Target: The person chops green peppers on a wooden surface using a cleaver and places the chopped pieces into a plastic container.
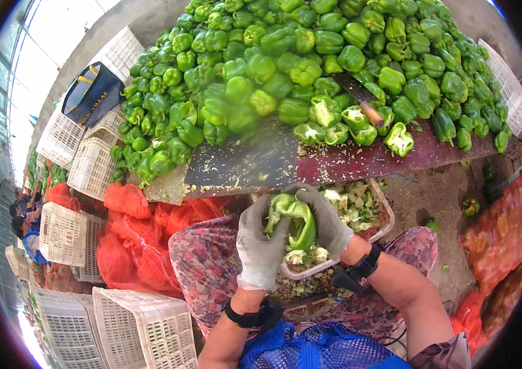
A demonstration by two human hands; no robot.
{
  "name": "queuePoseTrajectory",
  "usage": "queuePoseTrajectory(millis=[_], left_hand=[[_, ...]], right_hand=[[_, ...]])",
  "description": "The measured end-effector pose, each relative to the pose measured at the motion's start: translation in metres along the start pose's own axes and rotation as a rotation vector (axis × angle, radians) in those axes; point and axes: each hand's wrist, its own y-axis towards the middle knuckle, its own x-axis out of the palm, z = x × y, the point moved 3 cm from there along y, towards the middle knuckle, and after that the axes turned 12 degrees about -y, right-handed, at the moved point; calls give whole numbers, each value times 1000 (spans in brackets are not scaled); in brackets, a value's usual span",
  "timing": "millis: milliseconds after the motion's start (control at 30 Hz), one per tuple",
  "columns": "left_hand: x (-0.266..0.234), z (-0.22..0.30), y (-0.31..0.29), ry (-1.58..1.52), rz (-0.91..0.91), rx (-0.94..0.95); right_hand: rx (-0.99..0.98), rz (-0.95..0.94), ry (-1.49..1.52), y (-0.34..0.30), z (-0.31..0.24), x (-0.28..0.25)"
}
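Both my hands wear grey-white gloves and are held above my lap, just off the near edge of the table. My left hand (257,246) grips a green bell pepper (302,225) from the left, its thumb at the opening. Around the pepper's far right side wraps my right hand (329,222). The pepper is cut open, showing its hollow, pale inside. Beneath it, a light plastic tub (388,215) holds pale pepper cores and green scraps (359,203). On the table, a knife with a wooden handle (372,114) lies by several cut peppers (399,140).
A large heap of green peppers (261,67) covers the seed-strewn table (239,163). White plastic crates (144,326) and red mesh sacks (132,240) stand at left. A filled mesh sack (501,227) lies at right. Far left, other people (27,221) are visible near crates.
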Motion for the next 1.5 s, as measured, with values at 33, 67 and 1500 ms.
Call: queuePoseTrajectory(millis=[33,67,1500], left_hand=[[-1,-4,-3,-84,46,-16],[-1,-3,-7,-141,83,-78],[10,-2,-19,128,-5,204]], right_hand=[[20,-11,67,-1,-1,2],[15,-7,61,-2,-6,6],[-64,-12,-12,-7,-7,10]])
